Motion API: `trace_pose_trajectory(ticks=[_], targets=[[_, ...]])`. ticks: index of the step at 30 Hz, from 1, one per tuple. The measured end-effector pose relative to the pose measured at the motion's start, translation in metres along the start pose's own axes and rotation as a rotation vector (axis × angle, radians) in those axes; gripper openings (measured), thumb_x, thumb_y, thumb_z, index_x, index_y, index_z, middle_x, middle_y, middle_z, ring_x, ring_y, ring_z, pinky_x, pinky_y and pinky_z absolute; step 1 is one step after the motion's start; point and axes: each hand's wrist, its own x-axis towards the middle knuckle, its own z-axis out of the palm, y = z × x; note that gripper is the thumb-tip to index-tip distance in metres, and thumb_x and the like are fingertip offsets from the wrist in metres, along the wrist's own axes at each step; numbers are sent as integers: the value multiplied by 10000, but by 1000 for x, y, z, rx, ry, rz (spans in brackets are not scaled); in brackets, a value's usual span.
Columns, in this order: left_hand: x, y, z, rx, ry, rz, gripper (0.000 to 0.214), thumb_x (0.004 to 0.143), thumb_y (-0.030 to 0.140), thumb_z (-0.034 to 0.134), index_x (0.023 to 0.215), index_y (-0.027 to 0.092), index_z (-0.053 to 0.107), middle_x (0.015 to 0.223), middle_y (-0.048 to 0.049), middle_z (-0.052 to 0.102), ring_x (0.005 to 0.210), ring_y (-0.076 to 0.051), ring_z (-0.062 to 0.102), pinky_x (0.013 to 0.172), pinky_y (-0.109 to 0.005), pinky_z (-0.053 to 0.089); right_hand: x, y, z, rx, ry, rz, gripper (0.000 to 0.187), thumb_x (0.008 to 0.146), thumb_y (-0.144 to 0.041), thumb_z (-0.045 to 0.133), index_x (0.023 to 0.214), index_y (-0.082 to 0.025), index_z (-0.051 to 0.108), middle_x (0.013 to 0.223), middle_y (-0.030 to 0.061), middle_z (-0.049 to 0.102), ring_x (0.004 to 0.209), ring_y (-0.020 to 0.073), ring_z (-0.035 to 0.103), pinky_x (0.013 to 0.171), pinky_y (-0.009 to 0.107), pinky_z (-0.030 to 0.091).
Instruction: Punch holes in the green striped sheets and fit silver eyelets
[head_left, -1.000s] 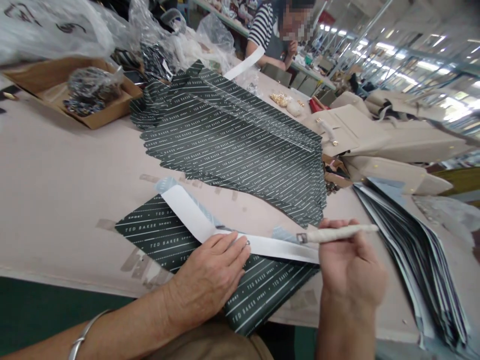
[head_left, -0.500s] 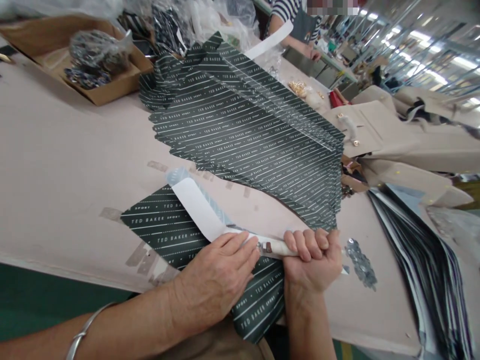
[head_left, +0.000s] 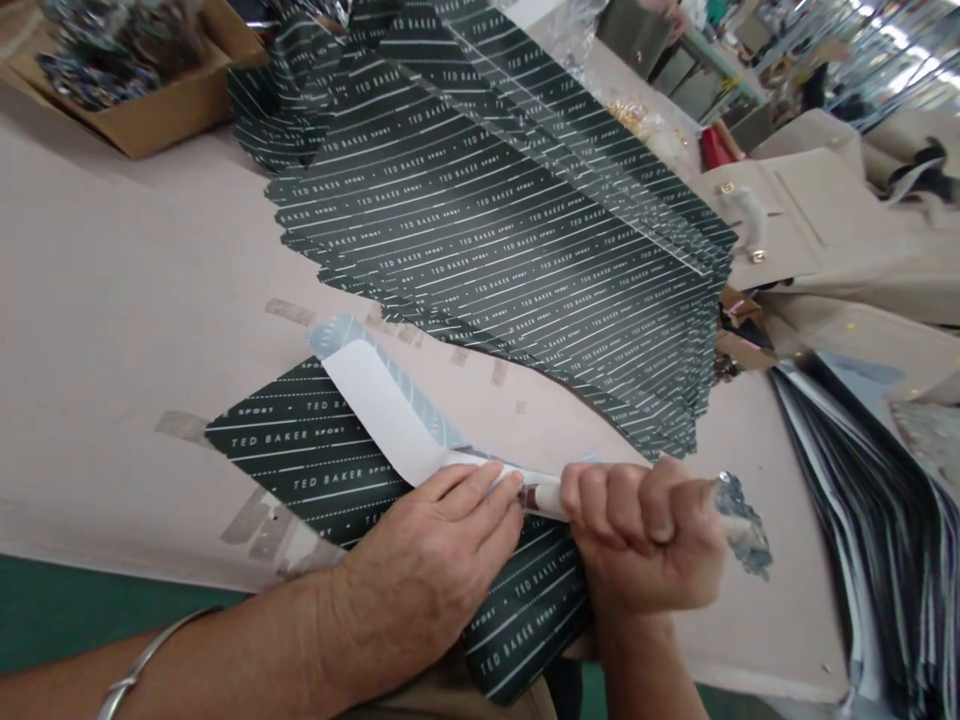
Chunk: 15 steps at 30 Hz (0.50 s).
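Fingers (head_left: 480, 497) of L hand (head_left: 439, 550) lay flat, together, on wht. strip (head_left: 381, 405) atop printed pc. (head_left: 281, 445) on tabletop (head_left: 135, 300), prob. to steady it; R hand (head_left: 649, 535) clenched wht. tool (head_left: 551, 498), presumably for control.

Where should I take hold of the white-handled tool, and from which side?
By its white handle, probably from the right: the slim shaft lies sideways, its dark-banded end towards the left hand, while the right hand wraps its thicker stretch.
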Motion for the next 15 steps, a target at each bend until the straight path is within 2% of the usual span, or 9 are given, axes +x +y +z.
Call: trace_pose_trajectory(ticks=[3,7,9,12,15], targets=[[0,1,-2,-39,11,-22,295,1026,206,410,1210,91,610,1388,-117,561,1292,-248,497,1164,-390,354,-4,-2,6,-91,-148,-10,469,978,-393,530,592,-217,329,465,-94,258,376,79,261,447,252,308],[-1,2,-3,-69,19,-25,318,1026,178,389,1266,88,577,1353,-108,576,1279,-245,508,1172,-396,373,-9,-1,8,-243,-264,-89,420,968,-327,546,592,-217,397,509,-65,342,437,94,340,483,268,334],[-1,3,-2,-70,52,-24,317,1019,167,391,1259,77,577,1297,-110,602,1240,-249,532,1146,-396,409,-8,0,10,-253,-245,-87,421,969,-303,538,583,-217,395,501,-64,348,438,94,339,479,266,330],[-1,3,0,-37,118,-21,286,1007,157,421,1218,66,592,1257,-123,615,1208,-255,549,1100,-387,454,0,-1,15,-131,-142,-22,436,973,-254,509,569,-219,349,458,-90,284,386,73,248,425,239,279],[-1,3,1,-28,110,-8,270,995,163,458,1215,72,586,1226,-127,615,1198,-263,555,1073,-399,483,9,-2,23,-147,-81,-13,453,961,-268,545,561,-226,338,450,-102,257,369,62,214,394,234,242]])
